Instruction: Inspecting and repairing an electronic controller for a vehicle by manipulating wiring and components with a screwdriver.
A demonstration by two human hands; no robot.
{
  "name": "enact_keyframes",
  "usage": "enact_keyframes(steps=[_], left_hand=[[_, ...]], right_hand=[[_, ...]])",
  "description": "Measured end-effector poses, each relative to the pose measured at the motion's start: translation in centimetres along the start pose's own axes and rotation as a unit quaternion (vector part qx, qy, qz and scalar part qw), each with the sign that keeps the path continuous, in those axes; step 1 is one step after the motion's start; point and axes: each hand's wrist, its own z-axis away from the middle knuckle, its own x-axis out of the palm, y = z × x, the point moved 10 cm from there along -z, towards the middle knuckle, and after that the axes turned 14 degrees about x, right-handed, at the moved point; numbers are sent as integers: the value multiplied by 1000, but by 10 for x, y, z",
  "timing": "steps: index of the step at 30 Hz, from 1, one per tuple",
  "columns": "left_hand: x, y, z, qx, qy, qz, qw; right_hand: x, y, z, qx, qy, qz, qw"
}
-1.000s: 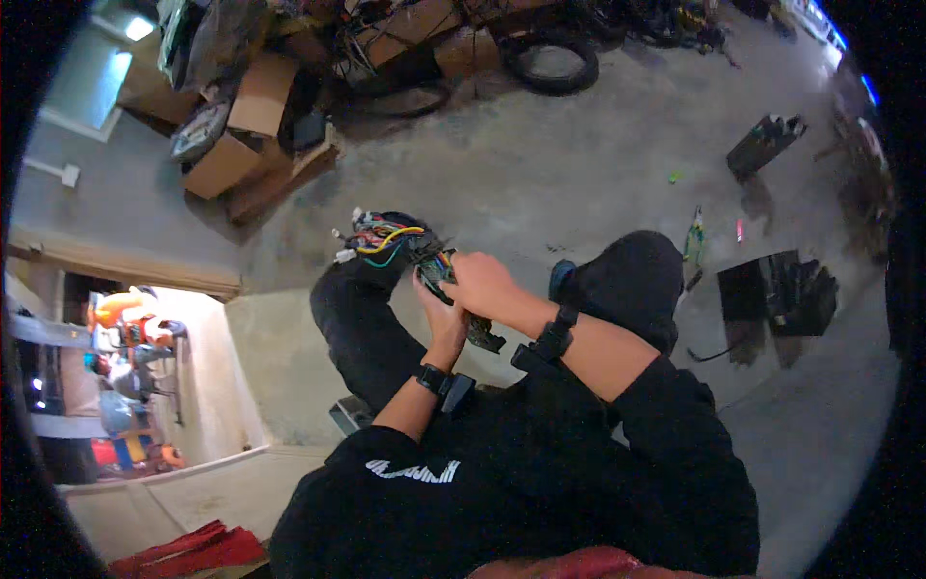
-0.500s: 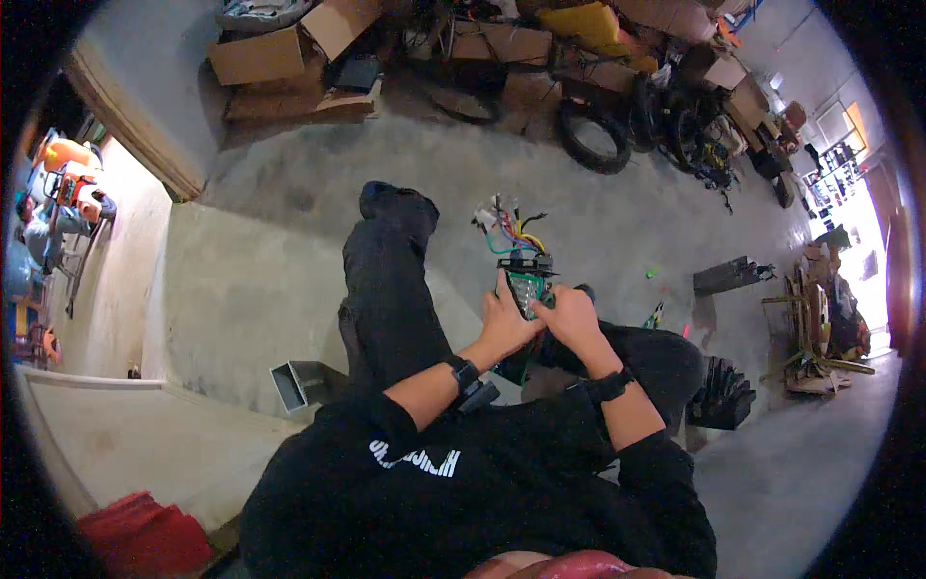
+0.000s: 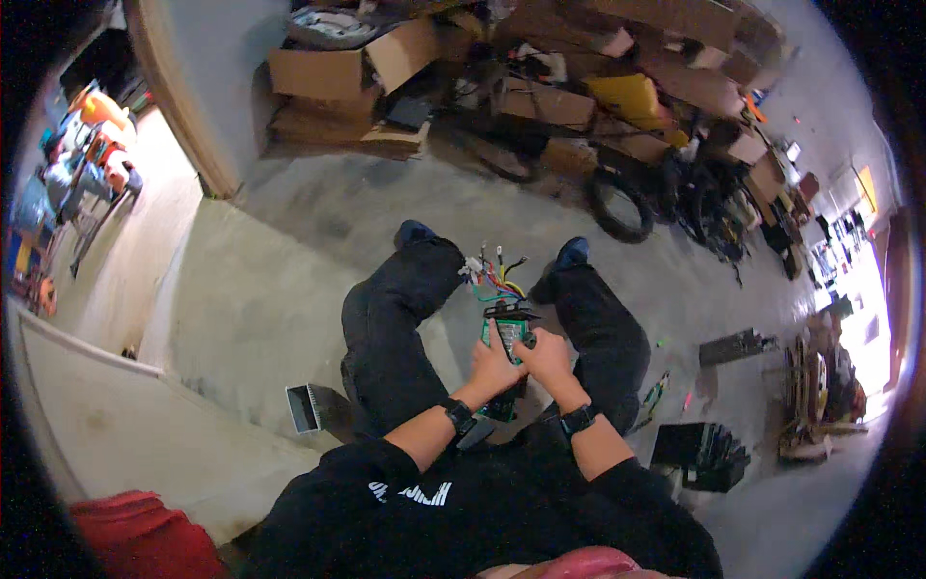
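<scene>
A green circuit board (image 3: 518, 331) is between my knees, with a black end piece (image 3: 511, 311) and a bundle of coloured wires (image 3: 499, 282) fanning out from its far end. My left hand (image 3: 492, 367) grips the board from the left, its index finger stretched along the top. My right hand (image 3: 550, 365) is closed at the board's right edge. At its fingertips shows a small dark object (image 3: 530, 341), too small to name. The near part of the board lies partly hidden under my hands.
On the floor to the left stands a hollow metal housing (image 3: 304, 409). To the right lie green-handled pliers (image 3: 656, 396), a grey ribbed metal housing (image 3: 733, 347) and black finned parts (image 3: 702, 455). Cardboard boxes (image 3: 318, 75) and tyres (image 3: 619, 206) line the far wall.
My view has shifted, and my right knee has swung up, its foot now showing ahead. The board sits lower in view. A small dark object now shows at my right fingertips.
</scene>
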Motion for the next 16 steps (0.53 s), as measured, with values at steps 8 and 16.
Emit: enact_keyframes(steps=[8,16], left_hand=[[-54,-24,-18,-52,31,-47,997],[-2,-56,-23,-86,-80,27,993]], right_hand=[[46,-24,-29,-46,-68,-218,972],[74,10,-52,6,-127,-114,985]])
